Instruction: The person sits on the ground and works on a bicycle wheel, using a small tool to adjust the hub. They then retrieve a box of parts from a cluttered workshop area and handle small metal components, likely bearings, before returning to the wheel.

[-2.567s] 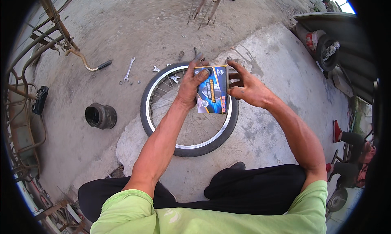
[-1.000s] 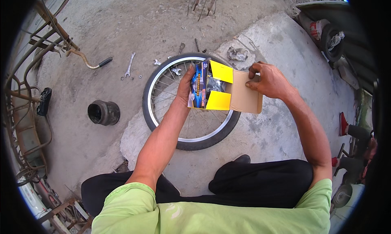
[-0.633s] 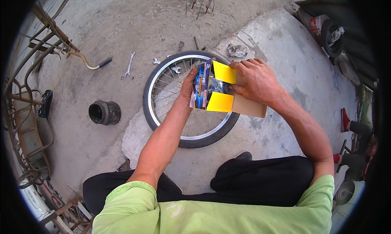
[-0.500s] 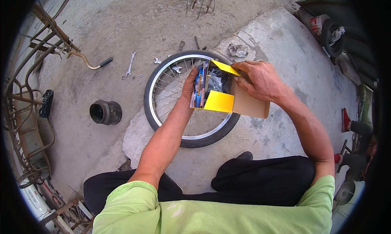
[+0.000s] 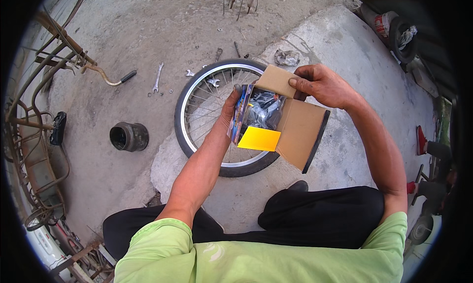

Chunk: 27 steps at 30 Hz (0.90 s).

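Left hand point(image 5: 230, 105) clamps the opened box point(image 5: 240, 116), right hand point(image 5: 321, 86) pinches a flap point(image 5: 275, 80), bag point(image 5: 263, 114) between their fingers still inside.

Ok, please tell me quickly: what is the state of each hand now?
Left hand: closed, holding the blue-printed rectangular cardboard box by its side.
Right hand: closed, pinching that box's plain brown cardboard flap.

With our left hand point(image 5: 229, 106) we hold an open cardboard box point(image 5: 240, 114) above a spoked bicycle wheel point(image 5: 184, 111). Our right hand point(image 5: 324, 87) pinches its far flap point(image 5: 276, 81) between thumb and fingers, and a yellow flap point(image 5: 259, 138) juts out nearer us. Inside we see clear plastic wrapping point(image 5: 262, 113). Left of the wheel, we have a wrench point(image 5: 158, 77) and a dark hollow cylinder point(image 5: 132, 136) on the ground.
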Each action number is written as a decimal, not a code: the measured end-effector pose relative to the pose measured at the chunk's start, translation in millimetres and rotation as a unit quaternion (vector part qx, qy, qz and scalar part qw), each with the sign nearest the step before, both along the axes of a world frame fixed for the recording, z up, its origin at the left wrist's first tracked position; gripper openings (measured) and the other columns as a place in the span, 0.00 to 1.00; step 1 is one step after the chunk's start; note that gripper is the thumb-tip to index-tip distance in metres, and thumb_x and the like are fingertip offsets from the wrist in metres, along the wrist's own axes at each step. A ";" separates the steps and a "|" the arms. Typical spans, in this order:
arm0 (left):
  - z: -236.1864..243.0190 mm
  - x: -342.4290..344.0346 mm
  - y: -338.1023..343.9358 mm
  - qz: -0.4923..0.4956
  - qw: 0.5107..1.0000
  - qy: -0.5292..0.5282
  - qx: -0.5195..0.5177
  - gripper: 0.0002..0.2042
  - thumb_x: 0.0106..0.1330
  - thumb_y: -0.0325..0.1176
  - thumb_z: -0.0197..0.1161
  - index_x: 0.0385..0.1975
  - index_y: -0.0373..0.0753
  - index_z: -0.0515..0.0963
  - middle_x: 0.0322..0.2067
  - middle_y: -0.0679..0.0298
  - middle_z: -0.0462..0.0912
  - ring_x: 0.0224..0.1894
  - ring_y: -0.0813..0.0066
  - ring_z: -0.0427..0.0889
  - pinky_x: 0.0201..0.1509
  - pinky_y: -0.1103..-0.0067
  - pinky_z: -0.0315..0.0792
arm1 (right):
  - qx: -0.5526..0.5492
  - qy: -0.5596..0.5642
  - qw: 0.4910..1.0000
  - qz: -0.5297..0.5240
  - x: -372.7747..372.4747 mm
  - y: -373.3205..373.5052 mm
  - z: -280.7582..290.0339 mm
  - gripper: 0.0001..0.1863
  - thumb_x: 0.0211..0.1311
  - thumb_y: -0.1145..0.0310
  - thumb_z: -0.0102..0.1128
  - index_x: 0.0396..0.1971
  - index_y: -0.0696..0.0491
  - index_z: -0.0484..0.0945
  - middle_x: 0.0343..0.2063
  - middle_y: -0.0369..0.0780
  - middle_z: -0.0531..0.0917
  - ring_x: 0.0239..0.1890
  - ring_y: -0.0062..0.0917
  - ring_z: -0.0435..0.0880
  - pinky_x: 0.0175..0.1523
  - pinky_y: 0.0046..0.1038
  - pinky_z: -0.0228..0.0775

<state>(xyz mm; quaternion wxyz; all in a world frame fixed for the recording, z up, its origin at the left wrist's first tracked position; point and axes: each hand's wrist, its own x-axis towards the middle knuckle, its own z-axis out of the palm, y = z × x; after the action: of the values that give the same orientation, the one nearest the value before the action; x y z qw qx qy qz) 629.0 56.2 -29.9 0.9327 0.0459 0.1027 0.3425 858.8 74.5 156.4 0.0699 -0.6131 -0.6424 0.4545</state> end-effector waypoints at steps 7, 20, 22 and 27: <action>1.9 -0.1 5.4 0.020 1.000 -0.011 -0.013 0.47 0.54 0.62 0.75 0.72 0.44 0.68 0.64 0.51 0.78 0.64 0.53 0.79 0.69 0.56 0.74 | 0.108 -0.053 0.993 0.005 -3.2 -6.8 16.2 0.17 0.69 0.60 0.68 0.44 0.60 0.85 0.34 0.45 0.90 0.36 0.26 0.88 0.44 0.31 0.80; 16.4 -3.5 15.1 0.040 0.996 -0.059 0.049 0.45 0.60 0.60 0.72 0.73 0.40 0.66 0.64 0.51 0.78 0.64 0.53 0.79 0.68 0.56 0.75 | 0.207 -0.050 0.976 0.048 -13.7 -17.4 37.5 0.15 0.62 0.62 0.73 0.43 0.56 0.87 0.42 0.42 0.87 0.45 0.30 0.85 0.49 0.34 0.79; 19.4 -2.2 14.5 0.051 0.996 -0.055 0.044 0.44 0.61 0.61 0.70 0.73 0.40 0.66 0.64 0.50 0.78 0.65 0.53 0.79 0.68 0.55 0.75 | 0.386 -0.130 0.908 0.094 -31.3 -32.4 45.1 0.15 0.60 0.62 0.74 0.42 0.55 0.88 0.43 0.41 0.86 0.47 0.31 0.83 0.51 0.35 0.77; 19.7 -5.1 15.8 0.051 0.998 -0.021 0.036 0.41 0.65 0.63 0.65 0.72 0.42 0.68 0.64 0.48 0.78 0.63 0.52 0.81 0.68 0.58 0.76 | 0.369 -0.195 0.871 0.258 -65.2 -53.9 45.7 0.15 0.58 0.60 0.74 0.41 0.54 0.89 0.42 0.39 0.83 0.49 0.29 0.76 0.58 0.34 0.68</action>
<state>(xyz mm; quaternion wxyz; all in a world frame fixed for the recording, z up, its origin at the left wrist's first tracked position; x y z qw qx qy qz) 623.8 72.1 -10.2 0.9137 0.0665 0.0728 0.3942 793.6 20.6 202.1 0.0448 -0.4309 -0.8995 0.0578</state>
